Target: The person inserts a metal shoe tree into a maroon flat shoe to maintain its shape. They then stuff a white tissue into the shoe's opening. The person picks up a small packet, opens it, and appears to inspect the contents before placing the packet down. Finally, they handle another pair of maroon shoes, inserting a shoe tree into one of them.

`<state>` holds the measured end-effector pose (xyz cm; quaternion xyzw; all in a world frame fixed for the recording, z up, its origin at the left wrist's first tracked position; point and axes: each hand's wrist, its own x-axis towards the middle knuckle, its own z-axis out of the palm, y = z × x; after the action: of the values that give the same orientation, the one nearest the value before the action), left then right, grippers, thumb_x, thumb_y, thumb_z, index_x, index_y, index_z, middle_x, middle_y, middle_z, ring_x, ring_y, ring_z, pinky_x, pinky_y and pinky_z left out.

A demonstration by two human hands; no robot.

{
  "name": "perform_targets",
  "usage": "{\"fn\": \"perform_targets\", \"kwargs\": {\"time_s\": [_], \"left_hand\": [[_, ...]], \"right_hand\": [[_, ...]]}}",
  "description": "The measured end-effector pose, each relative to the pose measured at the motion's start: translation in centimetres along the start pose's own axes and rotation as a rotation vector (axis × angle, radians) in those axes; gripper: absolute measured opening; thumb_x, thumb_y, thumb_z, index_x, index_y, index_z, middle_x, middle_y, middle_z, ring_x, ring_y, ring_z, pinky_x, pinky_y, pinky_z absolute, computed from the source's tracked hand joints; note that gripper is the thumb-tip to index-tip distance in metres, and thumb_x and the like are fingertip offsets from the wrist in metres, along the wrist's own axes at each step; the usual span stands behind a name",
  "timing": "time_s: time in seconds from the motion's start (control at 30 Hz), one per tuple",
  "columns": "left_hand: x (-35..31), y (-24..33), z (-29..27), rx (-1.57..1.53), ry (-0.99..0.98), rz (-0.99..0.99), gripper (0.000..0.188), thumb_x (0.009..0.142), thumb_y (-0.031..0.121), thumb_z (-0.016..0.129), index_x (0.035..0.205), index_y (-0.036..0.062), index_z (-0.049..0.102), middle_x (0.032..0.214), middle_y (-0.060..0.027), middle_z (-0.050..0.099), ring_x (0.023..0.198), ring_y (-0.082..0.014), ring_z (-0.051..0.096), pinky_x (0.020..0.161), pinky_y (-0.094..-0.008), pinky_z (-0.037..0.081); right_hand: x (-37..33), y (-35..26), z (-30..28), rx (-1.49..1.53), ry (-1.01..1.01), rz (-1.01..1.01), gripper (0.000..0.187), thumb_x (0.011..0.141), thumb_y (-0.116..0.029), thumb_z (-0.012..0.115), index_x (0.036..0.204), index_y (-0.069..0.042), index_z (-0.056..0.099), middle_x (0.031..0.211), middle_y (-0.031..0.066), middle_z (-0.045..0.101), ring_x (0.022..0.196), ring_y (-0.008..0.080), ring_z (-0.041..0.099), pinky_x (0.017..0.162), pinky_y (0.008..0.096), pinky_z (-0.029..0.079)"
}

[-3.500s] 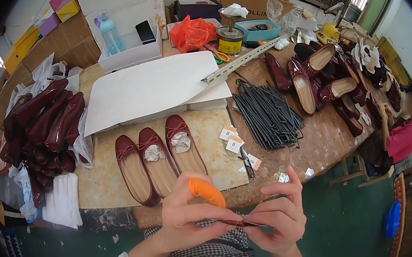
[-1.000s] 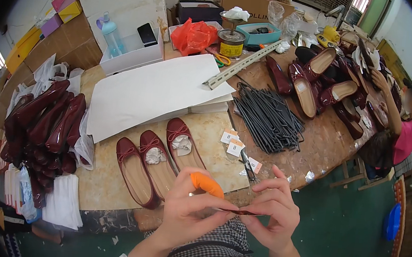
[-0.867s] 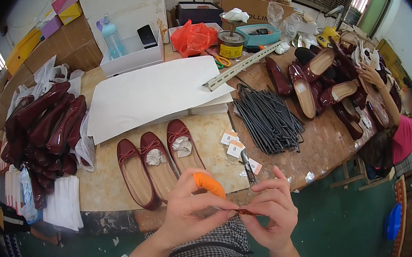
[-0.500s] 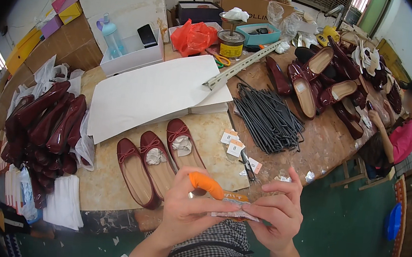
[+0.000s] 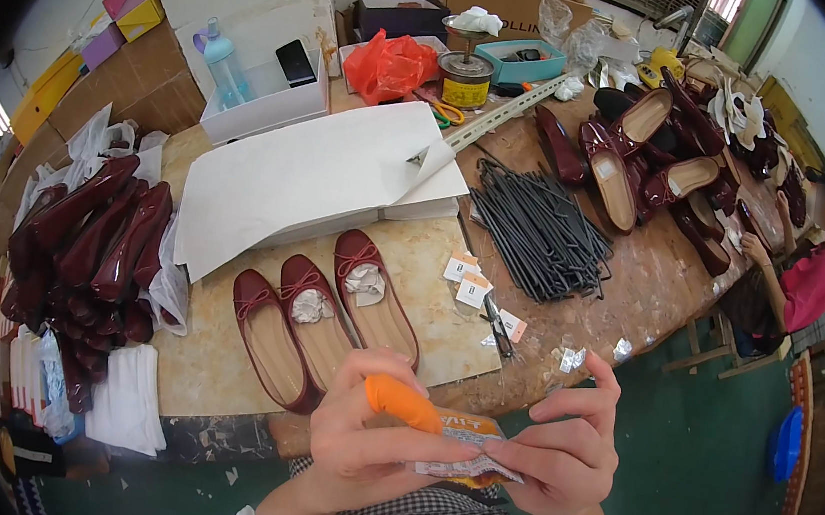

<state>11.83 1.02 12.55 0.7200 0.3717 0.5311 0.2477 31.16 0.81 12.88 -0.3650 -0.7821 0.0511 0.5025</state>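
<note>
Between my hands, close to my body, is a small printed packet [image 5: 475, 428] with orange on it. My left hand [image 5: 363, 438], with an orange cover on one finger, pinches its left side. Thumb and fingers of my right hand [image 5: 563, 449] grip the right side, while one finger points up. Just beyond my left hand, three dark red flat shoes [image 5: 268, 343] with bows lie side by side on the table. Two hold crumpled white paper [image 5: 312, 307]. Past my right hand lie small cards [image 5: 472, 289] and a dark metal tool [image 5: 501, 327], perhaps snippers.
White sheets [image 5: 310, 176] lie stacked behind the shoes. Black rods [image 5: 536, 232] form a heap right of them. Red shoes are piled at the left [image 5: 96, 254] and far right [image 5: 634, 160]. A person in pink [image 5: 811, 289] sits at the right end.
Both hands have shifted slightly apart, still on the packet, and more of its printed face shows. The person at the right has raised a hand.
</note>
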Motion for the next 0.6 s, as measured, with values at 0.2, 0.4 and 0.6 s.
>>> {"fn": "perform_targets", "kwargs": {"time_s": [0.2, 0.4, 0.6], "left_hand": [[-0.1, 0.3, -0.6, -0.028, 0.017, 0.215, 0.035, 0.054, 0.018, 0.082, 0.088, 0.0235, 0.078, 0.079, 0.0001, 0.057, 0.092, -0.0212, 0.052, 0.076, -0.0386, 0.045], [-1.8, 3.5, 0.7, 0.035, 0.37, 0.348, 0.01, 0.059, 0.033, 0.074, 0.067, 0.0362, 0.068, 0.074, 0.0141, 0.044, 0.08, -0.0106, 0.046, 0.08, -0.0343, 0.037], [-0.3, 2.8, 0.3, -0.07, 0.306, 0.565, 0.016, 0.065, 0.025, 0.076, 0.076, 0.0358, 0.072, 0.077, 0.0147, 0.049, 0.084, -0.0096, 0.047, 0.085, -0.0325, 0.039]], "right_hand": [[0.1, -0.6, -0.7, 0.01, 0.082, -0.192, 0.026, 0.056, -0.019, 0.076, 0.082, -0.023, 0.076, 0.074, -0.0109, 0.057, 0.083, 0.012, 0.057, 0.106, 0.0527, 0.031], [1.0, -3.6, -1.5, 0.106, 0.201, -0.327, 0.003, 0.068, -0.025, 0.072, 0.068, -0.027, 0.07, 0.071, -0.0142, 0.056, 0.087, 0.0085, 0.052, 0.112, 0.0588, 0.019], [0.5, -5.5, -0.7, 0.085, 0.27, -0.183, 0.011, 0.077, -0.027, 0.066, 0.066, -0.029, 0.063, 0.066, -0.0144, 0.049, 0.089, 0.0028, 0.049, 0.118, 0.0535, 0.006]]}}
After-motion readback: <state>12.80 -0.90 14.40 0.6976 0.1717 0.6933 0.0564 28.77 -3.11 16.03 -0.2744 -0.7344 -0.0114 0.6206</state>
